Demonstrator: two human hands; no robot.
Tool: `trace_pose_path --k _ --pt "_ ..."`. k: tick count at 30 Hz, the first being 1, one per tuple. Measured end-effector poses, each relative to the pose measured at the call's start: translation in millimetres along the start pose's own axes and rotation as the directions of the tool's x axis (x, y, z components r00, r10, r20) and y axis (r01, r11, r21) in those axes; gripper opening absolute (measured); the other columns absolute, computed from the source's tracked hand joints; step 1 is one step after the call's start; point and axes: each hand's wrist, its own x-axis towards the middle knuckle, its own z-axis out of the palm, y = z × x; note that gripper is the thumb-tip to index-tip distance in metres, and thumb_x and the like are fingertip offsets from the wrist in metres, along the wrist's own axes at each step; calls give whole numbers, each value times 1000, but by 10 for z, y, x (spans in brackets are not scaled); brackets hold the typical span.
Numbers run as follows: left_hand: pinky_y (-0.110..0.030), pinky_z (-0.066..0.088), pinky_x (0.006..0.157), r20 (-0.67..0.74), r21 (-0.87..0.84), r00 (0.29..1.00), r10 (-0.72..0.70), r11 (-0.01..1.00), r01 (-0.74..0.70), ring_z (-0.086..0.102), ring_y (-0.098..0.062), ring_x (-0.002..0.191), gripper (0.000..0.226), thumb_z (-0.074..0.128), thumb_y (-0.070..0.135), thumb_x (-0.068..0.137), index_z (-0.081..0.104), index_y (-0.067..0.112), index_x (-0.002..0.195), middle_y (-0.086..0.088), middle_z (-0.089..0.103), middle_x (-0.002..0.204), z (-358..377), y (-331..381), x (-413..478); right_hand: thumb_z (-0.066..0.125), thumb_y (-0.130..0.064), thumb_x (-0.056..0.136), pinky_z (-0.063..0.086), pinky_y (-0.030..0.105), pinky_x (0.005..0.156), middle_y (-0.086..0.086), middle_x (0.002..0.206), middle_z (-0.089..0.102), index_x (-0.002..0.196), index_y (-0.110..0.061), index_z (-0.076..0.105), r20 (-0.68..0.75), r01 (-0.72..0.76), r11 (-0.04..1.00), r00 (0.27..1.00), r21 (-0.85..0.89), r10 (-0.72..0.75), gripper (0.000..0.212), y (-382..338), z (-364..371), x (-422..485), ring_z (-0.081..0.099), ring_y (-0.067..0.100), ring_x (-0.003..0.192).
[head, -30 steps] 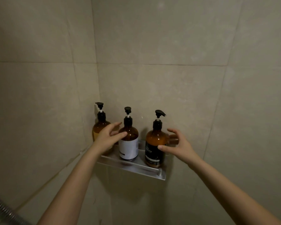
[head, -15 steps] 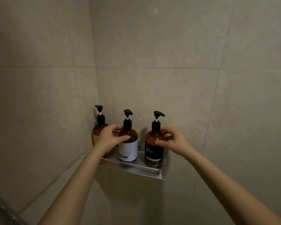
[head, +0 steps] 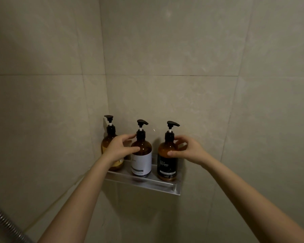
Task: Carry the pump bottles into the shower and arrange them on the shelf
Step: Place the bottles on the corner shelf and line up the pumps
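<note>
bottles stand three in a row on a metal shelf (head: pixel 167 189) fixed low in the corner of a tiled shower wall (head: pixel 182 50), all upright, all amber with black pump heads. left bottle (head: pixel 107 142) sits nearest the corner, partly behind the person's left hand (head: pixel 118 149). middle bottle (head: pixel 141 155) wears a white label, and the right bottle (head: pixel 166 160) wears a black one with pale lettering too small to read surely.

the left hand curls about the shoulder of the middle bottle, thumb pressed on its front and fingers reaching round toward the collar below the pump; it looks like a loose hold, half closed. the right hand (head: pixel 188 149) does the same on the right bottle, thumb on the amber front just above the label, fingers bent near the neck. whether those fingers press the far side i cannot tell.

both bare forearms rise from below. a ribbed metal shower hose (head: pixel 3 223) crosses the lower left corner.
</note>
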Motion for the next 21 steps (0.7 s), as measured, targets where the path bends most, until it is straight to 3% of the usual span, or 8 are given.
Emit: trace_pose_path --k 4,9,12,18,21 --pt "-19 45 77 -27 18 1000 -6 1000 7 58 -13 105 60 79 20 69 57 12 125 -5 63 122 71 -39 11 80 -33 67 46 19 73 -5 105 60 122 -19 56 2 34 999 999 -34 -34 61 -11 30 21 58 14 94" --pt "-10 39 59 -133 97 991 -2 995 15 52 5 79 64 81 35 63 58 16 120 2 65 113 156 -27 22 76 -22 75 48 33 94 2 118 62 126 -16 56 91 68 997 993 31 -70 56 -15 -40 17 58 19 107" --pt "-11 40 60 -125 120 992 4 993 11 54 -1 83 66 79 42 63 58 17 121 1 65 115 145 -14 35 75 -22 75 47 34 96 3 121 61 127 -17 54 109 75 997 991 22 -77 56 -21 -40 29 57 19 109" --pt "-21 46 76 -118 113 993 27 994 -14 57 -9 97 61 75 39 69 58 16 123 -2 65 119 118 -8 52 79 -30 70 45 14 69 -8 101 58 123 -18 56 -3 57 998 998 34 -57 59 -14 -47 57 57 10 90" --pt "-22 46 76 -98 99 995 17 995 -7 57 -9 94 57 77 35 68 62 13 118 -3 66 115 110 -10 52 79 -28 71 44 12 66 -10 97 58 122 -18 57 9 60 998 998 27 -60 57 -4 -13 58 58 5 83"
